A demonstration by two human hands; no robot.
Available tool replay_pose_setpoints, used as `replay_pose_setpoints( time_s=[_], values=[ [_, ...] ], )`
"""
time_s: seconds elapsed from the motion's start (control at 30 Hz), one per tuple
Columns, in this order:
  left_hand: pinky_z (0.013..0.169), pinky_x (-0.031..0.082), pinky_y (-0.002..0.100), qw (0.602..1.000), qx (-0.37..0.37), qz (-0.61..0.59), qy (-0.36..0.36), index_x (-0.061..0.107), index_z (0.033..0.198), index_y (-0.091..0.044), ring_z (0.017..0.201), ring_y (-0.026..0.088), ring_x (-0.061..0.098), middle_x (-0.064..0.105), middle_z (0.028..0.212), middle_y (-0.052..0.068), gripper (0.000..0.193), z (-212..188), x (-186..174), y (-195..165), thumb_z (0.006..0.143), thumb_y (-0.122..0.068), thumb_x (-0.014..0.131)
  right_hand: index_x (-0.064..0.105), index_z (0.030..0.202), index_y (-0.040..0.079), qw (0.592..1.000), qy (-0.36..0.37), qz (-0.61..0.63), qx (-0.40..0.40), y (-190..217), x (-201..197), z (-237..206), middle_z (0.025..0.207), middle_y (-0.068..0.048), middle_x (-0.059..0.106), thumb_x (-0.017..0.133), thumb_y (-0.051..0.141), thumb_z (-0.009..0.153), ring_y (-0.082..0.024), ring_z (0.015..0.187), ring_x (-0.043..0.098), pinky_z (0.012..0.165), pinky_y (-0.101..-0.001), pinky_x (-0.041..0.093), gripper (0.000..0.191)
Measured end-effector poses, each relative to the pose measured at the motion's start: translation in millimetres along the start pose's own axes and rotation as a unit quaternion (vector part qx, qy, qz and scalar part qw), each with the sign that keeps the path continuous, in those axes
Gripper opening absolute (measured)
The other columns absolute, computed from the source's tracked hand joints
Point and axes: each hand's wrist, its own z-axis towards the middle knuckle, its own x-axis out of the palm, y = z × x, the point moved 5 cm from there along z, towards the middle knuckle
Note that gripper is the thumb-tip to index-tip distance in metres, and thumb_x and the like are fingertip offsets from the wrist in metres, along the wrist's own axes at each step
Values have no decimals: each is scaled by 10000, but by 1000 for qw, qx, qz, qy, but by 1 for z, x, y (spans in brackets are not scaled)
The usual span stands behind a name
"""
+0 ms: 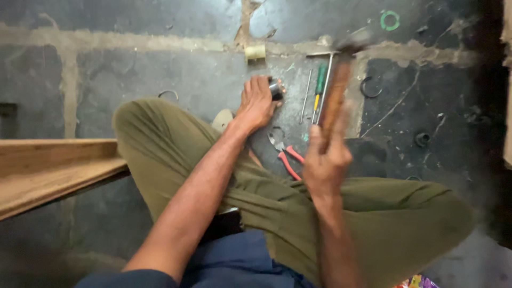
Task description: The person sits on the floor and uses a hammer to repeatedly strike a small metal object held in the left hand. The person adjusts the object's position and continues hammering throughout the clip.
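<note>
Left hand (257, 102) clamped on small metal cylinder (276, 89) on the floor (160, 69). Right hand (325, 160) closed round raised hammer (337, 90), motion-blurred. Judgement: strike squarely on the cylinder top, left fingers low and clear; pliers (285, 154) lie nearby.

A small dark metal cylinder (276, 89) is held on the floor; a wooden-handled hammer (336, 96) is raised, blurred.
</note>
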Motion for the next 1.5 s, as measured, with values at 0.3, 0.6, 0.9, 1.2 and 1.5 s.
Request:
replay_pose_setpoints(
  time_s=[0.3,0.6,0.9,1.2,1.5],
  values=[
    [1000,401,549,1000,-21,-22,-2,465,1318,41,1176,470,468,490,1278,273,723,2,-4,-3,753,-178,861,342,1623,82,974,185,-47,119,0,43,9,847,-254,742,639,150,1031,-297,690,733,638,-424,569,666],
    [1005,411,537,999,-34,-22,7,464,1319,34,1173,465,481,506,1276,265,717,5,1,3,767,-192,862,268,1616,38,992,-62,31,-109,22,-2,-6,1341,-313,668,650,105,1066,-315,929,741,818,-402,593,673],
    [1022,369,561,995,-80,-58,32,487,1338,-17,1224,489,440,464,1324,277,706,15,-9,18,818,-325,851,309,1641,14,994,-57,-1,-97,14,-6,6,1510,-332,562,636,106,1101,-335,1039,757,878,-410,599,638],
    [1032,447,487,996,-13,-84,-38,576,1311,-46,1203,443,561,615,1273,220,615,13,-41,10,805,-245,863,358,1634,61,985,162,-34,-52,-9,55,12,854,-241,711,712,124,1008,-372,721,696,637,-456,529,722],
    [890,518,519,997,-74,-18,30,511,1414,-33,1102,459,641,635,1259,221,715,2,-31,22,803,-188,848,237,1690,152,987,-66,86,-114,35,-12,3,1221,-247,728,612,108,1164,-276,772,731,711,-377,593,648]
  ],
)
